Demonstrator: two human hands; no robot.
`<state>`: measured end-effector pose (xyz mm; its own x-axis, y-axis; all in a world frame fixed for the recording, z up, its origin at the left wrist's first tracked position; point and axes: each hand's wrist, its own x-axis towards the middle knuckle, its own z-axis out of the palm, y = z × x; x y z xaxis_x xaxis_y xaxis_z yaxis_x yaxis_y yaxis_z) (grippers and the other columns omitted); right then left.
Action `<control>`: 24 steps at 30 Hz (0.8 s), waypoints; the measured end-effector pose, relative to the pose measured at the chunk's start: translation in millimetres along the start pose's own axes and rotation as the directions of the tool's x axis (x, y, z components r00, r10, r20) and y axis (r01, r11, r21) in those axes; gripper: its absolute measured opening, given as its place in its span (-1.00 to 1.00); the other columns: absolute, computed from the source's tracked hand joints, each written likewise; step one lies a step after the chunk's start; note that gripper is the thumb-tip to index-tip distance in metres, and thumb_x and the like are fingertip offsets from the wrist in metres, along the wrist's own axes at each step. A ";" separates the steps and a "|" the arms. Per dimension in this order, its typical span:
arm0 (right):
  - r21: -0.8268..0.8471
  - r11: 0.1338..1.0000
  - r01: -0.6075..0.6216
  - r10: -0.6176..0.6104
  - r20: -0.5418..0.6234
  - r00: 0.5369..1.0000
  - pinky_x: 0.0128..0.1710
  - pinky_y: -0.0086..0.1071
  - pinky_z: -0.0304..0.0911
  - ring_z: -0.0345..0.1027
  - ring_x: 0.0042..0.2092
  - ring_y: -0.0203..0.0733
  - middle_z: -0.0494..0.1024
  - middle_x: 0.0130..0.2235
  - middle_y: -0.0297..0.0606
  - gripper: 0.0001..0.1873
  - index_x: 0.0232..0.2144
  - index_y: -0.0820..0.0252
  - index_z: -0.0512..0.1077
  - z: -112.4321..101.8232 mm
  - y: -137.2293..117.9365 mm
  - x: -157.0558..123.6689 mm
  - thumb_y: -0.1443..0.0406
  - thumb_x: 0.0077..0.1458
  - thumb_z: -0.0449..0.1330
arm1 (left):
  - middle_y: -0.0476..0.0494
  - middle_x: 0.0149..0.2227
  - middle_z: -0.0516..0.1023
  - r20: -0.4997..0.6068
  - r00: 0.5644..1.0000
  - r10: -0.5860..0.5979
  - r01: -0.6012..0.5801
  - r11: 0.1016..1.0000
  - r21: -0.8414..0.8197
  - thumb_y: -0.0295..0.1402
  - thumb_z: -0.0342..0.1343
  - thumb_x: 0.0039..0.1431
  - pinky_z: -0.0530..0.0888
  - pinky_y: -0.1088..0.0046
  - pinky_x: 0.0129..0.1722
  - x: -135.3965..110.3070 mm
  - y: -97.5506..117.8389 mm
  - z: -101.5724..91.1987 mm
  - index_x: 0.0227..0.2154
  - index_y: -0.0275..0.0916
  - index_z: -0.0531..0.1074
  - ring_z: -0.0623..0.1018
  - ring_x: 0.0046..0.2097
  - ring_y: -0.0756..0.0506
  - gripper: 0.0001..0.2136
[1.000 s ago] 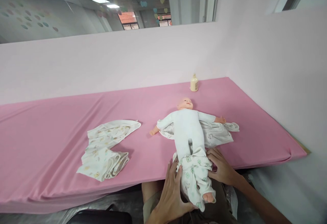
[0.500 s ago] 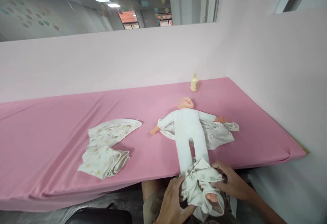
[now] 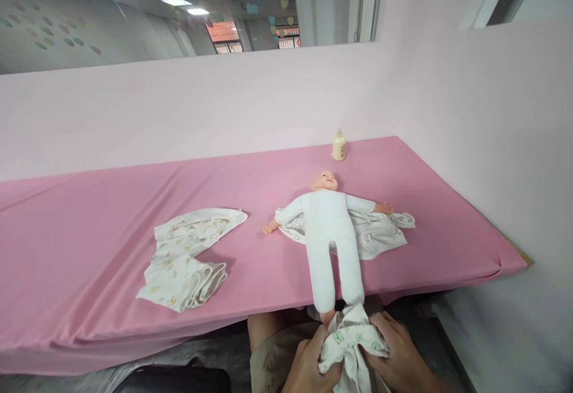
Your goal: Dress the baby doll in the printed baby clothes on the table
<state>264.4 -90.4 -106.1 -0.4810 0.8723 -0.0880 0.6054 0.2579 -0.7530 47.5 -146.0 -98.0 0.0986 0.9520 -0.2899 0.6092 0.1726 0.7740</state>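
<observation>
A baby doll [image 3: 329, 226] with a white cloth body lies face up on the pink-covered table, its feet reaching past the front edge. White baby pants [image 3: 351, 345] with a green print are bunched at the feet. My left hand [image 3: 313, 357] is closed on the left side of the pants, thumb on top. On the right side my right hand [image 3: 394, 348] grips the same pants. One bare foot [image 3: 328, 318] of the doll shows beside the cloth; the other is hidden behind the pants. A white baby top [image 3: 378, 235] lies spread under the doll's back and arms.
A printed white baby garment [image 3: 188, 261] lies partly folded to the left on the pink sheet [image 3: 89, 249]. Near the wall stands a cream pump bottle [image 3: 339, 146]. A black seat [image 3: 172, 379] is below the table's front edge, and a wall closes off the right side.
Both hands have drawn the pants down toward me. The doll's left-side foot now shows bare, while the other foot, earlier visible in the pants' opening, is covered.
</observation>
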 end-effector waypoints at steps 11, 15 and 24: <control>-0.005 0.987 0.161 -0.141 0.462 0.876 -0.28 -0.23 0.32 0.38 -0.21 0.04 0.50 -0.27 -0.24 -0.57 -0.24 0.03 0.44 -115.2 -45.3 10.0 0.14 -0.26 0.32 | 0.11 -0.45 0.24 0.523 0.831 0.190 -0.156 0.982 -0.110 -0.31 0.26 -0.11 0.11 0.62 -0.51 10.7 64.9 -116.0 -0.38 -0.25 0.29 0.19 -0.43 0.09 -0.72; -0.052 0.985 0.166 -0.113 0.534 0.838 -0.36 -0.32 0.28 0.37 -0.26 -0.08 0.47 -0.22 -0.25 -0.41 -0.08 0.08 0.41 -182.7 -91.7 29.4 0.14 -0.25 0.34 | 0.00 -0.35 0.41 0.545 0.784 0.297 -0.266 0.954 -0.138 -0.19 0.30 -0.07 0.29 0.57 -0.40 20.5 107.5 -178.6 -0.31 -0.25 0.37 0.35 -0.36 0.03 -0.67; -0.202 0.902 0.382 -0.380 0.052 0.924 -0.32 -0.33 0.19 0.27 -0.34 -0.23 0.42 -0.38 -0.31 -0.68 -0.40 0.13 0.40 -300.4 -156.6 83.6 0.01 0.11 0.17 | -0.05 -0.56 0.37 0.211 0.795 0.568 -0.591 0.804 0.061 -0.12 0.14 0.12 0.40 0.40 -0.35 47.4 245.3 -285.9 -0.62 -0.24 0.36 0.35 -0.47 0.01 -0.67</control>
<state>319.9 67.0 200.4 -0.7071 0.6861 0.1708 0.4903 0.6499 -0.5807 -23.4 13.8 239.1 0.5911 0.8015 0.0906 0.4795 -0.4395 0.7596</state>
